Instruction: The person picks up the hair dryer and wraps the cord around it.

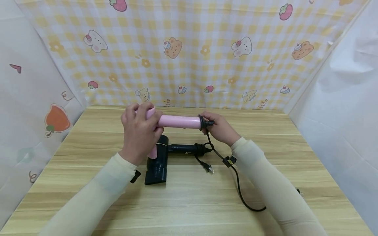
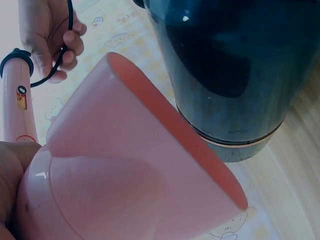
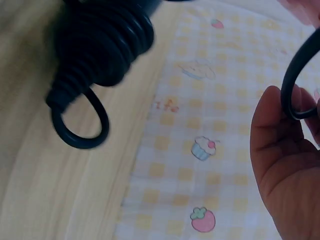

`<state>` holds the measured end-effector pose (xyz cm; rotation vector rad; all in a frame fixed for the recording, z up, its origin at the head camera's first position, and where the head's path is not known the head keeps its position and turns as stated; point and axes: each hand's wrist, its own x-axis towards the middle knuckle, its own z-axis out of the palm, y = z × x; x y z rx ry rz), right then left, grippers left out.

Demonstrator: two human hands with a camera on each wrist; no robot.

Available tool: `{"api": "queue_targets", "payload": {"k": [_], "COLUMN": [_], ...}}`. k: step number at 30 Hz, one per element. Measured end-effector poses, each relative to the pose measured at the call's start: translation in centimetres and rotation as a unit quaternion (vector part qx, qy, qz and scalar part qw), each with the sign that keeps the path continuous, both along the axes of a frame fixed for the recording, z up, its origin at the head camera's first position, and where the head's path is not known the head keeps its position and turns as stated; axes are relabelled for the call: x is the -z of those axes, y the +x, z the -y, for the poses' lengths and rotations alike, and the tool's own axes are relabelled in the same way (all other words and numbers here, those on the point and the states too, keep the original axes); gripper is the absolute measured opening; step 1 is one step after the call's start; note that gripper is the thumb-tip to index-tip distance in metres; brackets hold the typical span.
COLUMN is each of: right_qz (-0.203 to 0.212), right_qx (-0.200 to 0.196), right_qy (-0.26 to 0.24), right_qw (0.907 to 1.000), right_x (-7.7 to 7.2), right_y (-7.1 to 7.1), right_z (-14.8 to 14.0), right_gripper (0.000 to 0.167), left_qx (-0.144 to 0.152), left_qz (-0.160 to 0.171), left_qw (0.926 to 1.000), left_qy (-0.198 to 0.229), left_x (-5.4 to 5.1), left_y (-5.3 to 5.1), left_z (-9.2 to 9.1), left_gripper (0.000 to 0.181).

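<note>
A pink hair dryer [image 1: 180,121] is held up above the wooden table, its handle pointing right. My left hand [image 1: 140,132] grips its head; in the left wrist view the pink nozzle [image 2: 115,135] shows below that hand's camera. At the handle's end, my right hand [image 1: 220,127] has its fingers curled round the black cord [image 3: 289,92]. The cord hangs from there to a cord tie and down toward the right forearm. Beneath the pink dryer lies a black hair dryer [image 1: 156,167], its handle to the right and its plug [image 1: 208,167] beside it.
Another plug [image 1: 299,191] shows past my right forearm on the table [image 1: 189,206]. A small black piece [image 1: 135,176] sits by my left wrist. Behind the table hangs a yellow checked cloth [image 1: 192,65], with white sheets [image 1: 342,88] at the sides.
</note>
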<state>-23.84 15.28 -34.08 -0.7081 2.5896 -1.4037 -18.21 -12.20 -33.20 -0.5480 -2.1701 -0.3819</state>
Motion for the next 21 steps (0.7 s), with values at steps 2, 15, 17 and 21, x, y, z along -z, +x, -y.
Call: {"api": "queue_targets", "payload": {"k": [2,15,17,21], "right_qz": [0.008,0.009,-0.001,-0.014], "right_qx": [-0.004,-0.010,-0.013,-0.022], "right_qy": [0.006,0.095,0.114,0.133], "right_qw": [0.9999,0.9953,0.9934,0.9907], "right_x": [0.2,0.8,0.8,0.5], "right_y": [0.3,2.2,2.4,2.9], "right_z": [0.2,1.0,1.1,1.3], "right_gripper": [0.016,0.019,0.016,0.011], "left_qx": [-0.004,-0.025,-0.029,-0.040], "left_qz": [0.006,0.039,0.042,0.049], "left_qw": [1.0000,0.9988,0.9985,0.9979], "left_qy": [0.003,0.016,0.016,0.013], "left_x": [0.0,0.3,0.3,0.3], "left_y": [-0.1,-1.1,-1.2,-1.3], "left_z": [0.0,0.3,0.3,0.4], "left_gripper": [0.018,0.024,0.025,0.026]}}
